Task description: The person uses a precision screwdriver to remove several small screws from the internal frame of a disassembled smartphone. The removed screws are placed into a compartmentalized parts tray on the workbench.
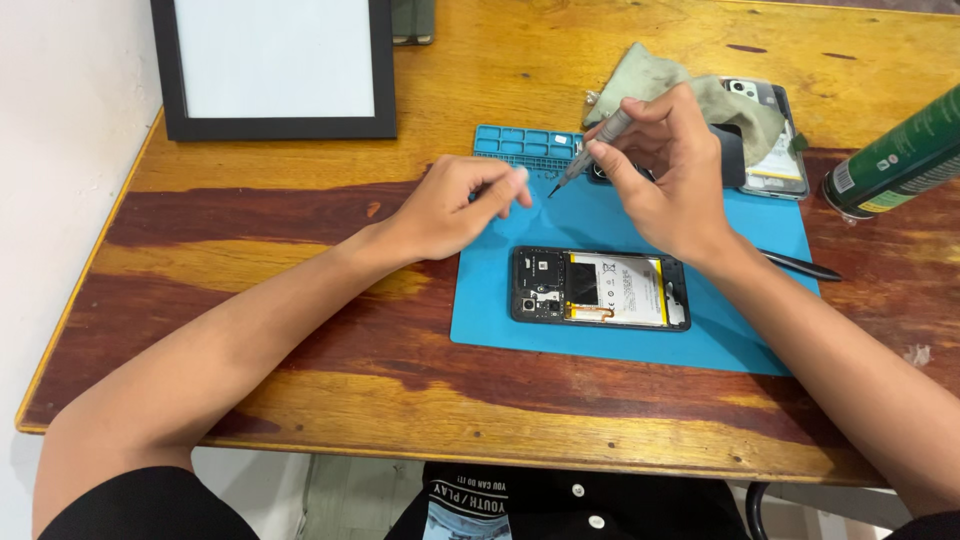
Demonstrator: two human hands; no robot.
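Right now I see my right hand [672,175] closed around a thin grey screwdriver [592,152], the fingers pinching its shaft, and the dark tip points down and to the left, just above the blue mat [640,340]. My left hand [455,205] is beside it, a little to the left, with the fingertips drawn together near the tip of the tool; if there is something small between them, I cannot tell, because that part is blurred. The two hands are near each other but they do not touch.

Below the hands, in the middle of the mat, lies an opened phone [600,289] with its back cover off, so the white battery and the dark circuit part are visible. It lies flat and no hand touches it. At the far edge of the mat there is a blue parts tray [525,145] with small compartments. Behind my right hand I see a grey-green cloth [650,75] and a second phone [775,140], partly under the cloth. A black tool [800,266] lies at the right edge of the mat, and a green spray can [895,160] lies on its side on the wooden worktop [300,240]. A black-framed white board [275,65] stands at the far left.
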